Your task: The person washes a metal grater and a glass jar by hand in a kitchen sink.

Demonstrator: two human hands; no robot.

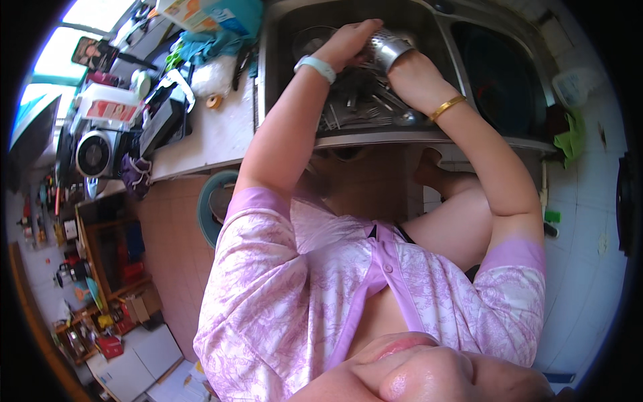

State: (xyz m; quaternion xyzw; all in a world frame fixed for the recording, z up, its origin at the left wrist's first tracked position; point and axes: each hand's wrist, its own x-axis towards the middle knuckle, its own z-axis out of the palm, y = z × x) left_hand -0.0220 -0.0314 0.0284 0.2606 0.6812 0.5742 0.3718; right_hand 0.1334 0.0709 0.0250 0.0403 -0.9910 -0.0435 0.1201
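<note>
At the top of the head view, my left hand point(351, 42), with a pale band at its wrist, grips the base end of a perforated metal utensil holder point(389, 50). It is tilted over the left basin of a metal sink point(351, 139). My right hand point(414, 75), with a gold bracelet behind it, is at the holder's open end; its fingers are hidden, apparently inside. Below the hands, forks point(372, 113), a spoon or ladle bowl point(406, 118) and other metal cutlery lie in the basin. A round, partly hidden thing point(309, 40) is behind my left wrist.
The right basin point(495, 75) holds a dark round thing. On the left counter point(216, 130) are a teal cloth point(208, 46), a plastic bag point(213, 78) and a tape roll point(214, 101). A green cloth point(571, 135) hangs at right. A teal tub point(208, 201) stands below the counter.
</note>
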